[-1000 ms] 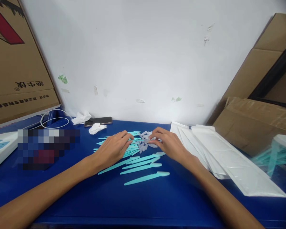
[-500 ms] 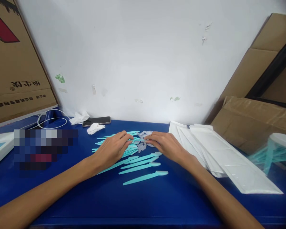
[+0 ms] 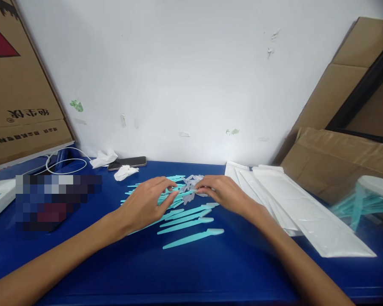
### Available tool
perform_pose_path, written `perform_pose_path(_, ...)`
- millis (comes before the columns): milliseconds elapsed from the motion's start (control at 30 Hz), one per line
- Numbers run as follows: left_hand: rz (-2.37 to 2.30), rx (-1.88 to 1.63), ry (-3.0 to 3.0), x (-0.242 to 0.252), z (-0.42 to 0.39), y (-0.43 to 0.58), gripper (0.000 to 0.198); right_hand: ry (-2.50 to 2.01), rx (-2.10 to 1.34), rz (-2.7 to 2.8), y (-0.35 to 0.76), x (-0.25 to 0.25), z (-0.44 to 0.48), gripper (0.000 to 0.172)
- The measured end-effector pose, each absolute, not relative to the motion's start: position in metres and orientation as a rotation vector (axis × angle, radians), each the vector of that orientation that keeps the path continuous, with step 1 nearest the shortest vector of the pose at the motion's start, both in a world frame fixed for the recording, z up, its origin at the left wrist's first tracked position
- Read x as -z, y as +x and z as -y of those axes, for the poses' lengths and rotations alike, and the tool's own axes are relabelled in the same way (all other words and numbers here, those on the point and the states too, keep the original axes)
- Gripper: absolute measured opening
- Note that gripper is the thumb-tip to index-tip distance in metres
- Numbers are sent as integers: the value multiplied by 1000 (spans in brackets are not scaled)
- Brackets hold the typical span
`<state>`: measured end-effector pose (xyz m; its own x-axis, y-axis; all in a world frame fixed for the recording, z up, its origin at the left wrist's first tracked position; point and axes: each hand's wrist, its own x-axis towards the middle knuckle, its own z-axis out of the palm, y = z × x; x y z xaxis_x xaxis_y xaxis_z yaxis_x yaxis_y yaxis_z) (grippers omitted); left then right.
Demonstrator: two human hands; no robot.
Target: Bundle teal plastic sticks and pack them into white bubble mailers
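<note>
A scatter of thin teal plastic sticks (image 3: 191, 237) lies on the blue table (image 3: 185, 272), with a small heap of pale translucent caps (image 3: 191, 182) behind them. My left hand (image 3: 145, 204) is lifted a little over the sticks and pinches one teal stick between thumb and fingers. My right hand (image 3: 225, 193) rests beside the caps with its fingertips pinched at the other end of that stick, where a pale cap seems to sit. Three sticks lie in a row nearer to me.
Long white pouches (image 3: 293, 204) are stacked to the right. A clear bag of teal sticks (image 3: 364, 199) and cardboard boxes (image 3: 341, 157) stand at far right. A phone (image 3: 127, 162), crumpled tissues (image 3: 125, 171) and a white cable (image 3: 64, 159) lie by the wall; a cardboard box (image 3: 15, 85) leans left.
My left hand has risen slightly off the pile with a stick pinched in it. My right fingertips have come in to meet it. The view has drifted a little.
</note>
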<state>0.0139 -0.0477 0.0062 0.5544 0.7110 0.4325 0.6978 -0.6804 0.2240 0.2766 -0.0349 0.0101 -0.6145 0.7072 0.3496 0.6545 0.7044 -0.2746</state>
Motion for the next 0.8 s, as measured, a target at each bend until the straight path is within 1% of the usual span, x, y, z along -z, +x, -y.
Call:
perform_pose_path(67,-1268,-660,2752,-17,48,8,29,-1104,-275,2473,288,-13,31,24)
perform_pose_path(167,-1171,-270,2770,-26,47,-1,24,-1175,-498,2504,301,-12,24,20)
perform_pose_path(233,-1147,-95,2752,-27,47,-4,20,-1191,-627,2534,305,-10,22,22)
perform_pose_path(300,-1173,-26,2734,-27,48,-5,18,-1208,-648,2520,306,-10,21,26)
perform_pose_path(400,-1206,38,2699,-28,50,-3,16,-1299,-474,2457,302,-9,21,26)
perform_pose_path(533,-1214,134,2623,-33,52,0,19,-1388,-214,2500,295,-3,20,23)
perform_pose_path(667,-1225,135,2718,-31,54,-2,13,-1350,-113,2581,286,6,18,17)
perform_pose_path(800,-1197,115,2769,-30,53,-5,14,-1337,55,2637,279,10,20,19)
